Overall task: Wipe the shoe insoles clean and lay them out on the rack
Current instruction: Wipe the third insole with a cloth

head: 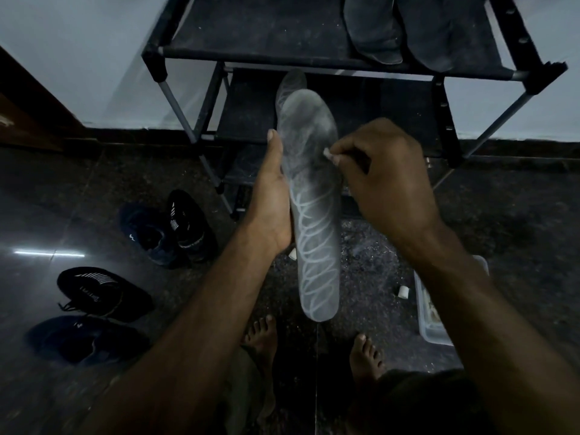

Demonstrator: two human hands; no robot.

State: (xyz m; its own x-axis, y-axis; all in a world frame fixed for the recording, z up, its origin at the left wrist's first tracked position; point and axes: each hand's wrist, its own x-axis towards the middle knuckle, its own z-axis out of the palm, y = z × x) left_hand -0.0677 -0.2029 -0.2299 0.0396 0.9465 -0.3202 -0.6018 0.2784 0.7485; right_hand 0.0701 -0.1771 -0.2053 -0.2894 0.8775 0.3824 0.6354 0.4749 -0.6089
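A grey insole [314, 189] covered in white looping chalk lines is held upright-lengthwise in front of me, with a second insole [290, 83] peeking out behind its top. My left hand [271, 199] grips the insoles along their left edge, thumb pointing up. My right hand [383, 180] pinches a small white piece [328, 153] against the upper right of the front insole. Two dark insoles [405, 26] lie on the top shelf of the black shoe rack [314, 54].
Two pairs of dark shoes [169, 227] [94, 312] sit on the dark floor to the left. A clear plastic box [436, 309] stands at the right, with small white bits [403, 291] near it. My bare feet [365, 356] are below.
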